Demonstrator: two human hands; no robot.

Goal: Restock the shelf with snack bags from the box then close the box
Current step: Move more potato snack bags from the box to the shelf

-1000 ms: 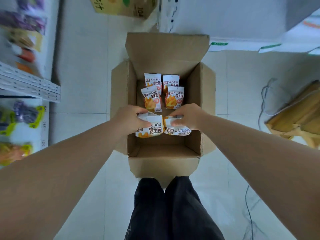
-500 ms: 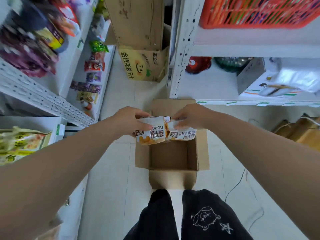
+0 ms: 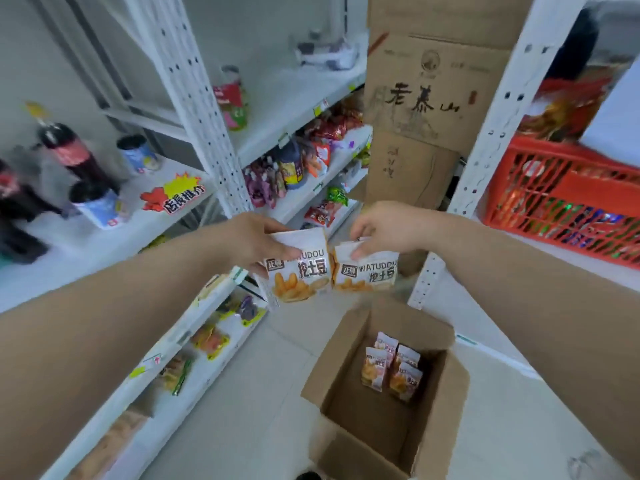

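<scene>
The tall white perforated-metal shelf unit (image 3: 194,109) runs along the left, its boards carrying dark drink bottles (image 3: 74,157) and mixed colourful packets (image 3: 277,174). Below the hands, on the pale tiled floor (image 3: 263,393), sits the open brown cardboard box (image 3: 341,365) with its flaps spread. Four small white-and-orange snack bags (image 3: 391,367) stand together against its far right corner.

The left hand (image 3: 254,242) grips one white-and-orange printed snack bag (image 3: 299,273) by its upper left part, thumb across the front. The right hand (image 3: 384,226) pinches a second, matching bag (image 3: 367,271) at its top edge. Both bags hang side by side in the air beyond the box's far edge, short of the shelf's front edge.

These look like light, air-puffed film packets: soft, easily dented, probably slick, with brittle contents. The flat sealed top seam seems the safest hold, and the belly should not be squeezed. Stood on a shelf board they may topple unless leaned against neighbours.
</scene>
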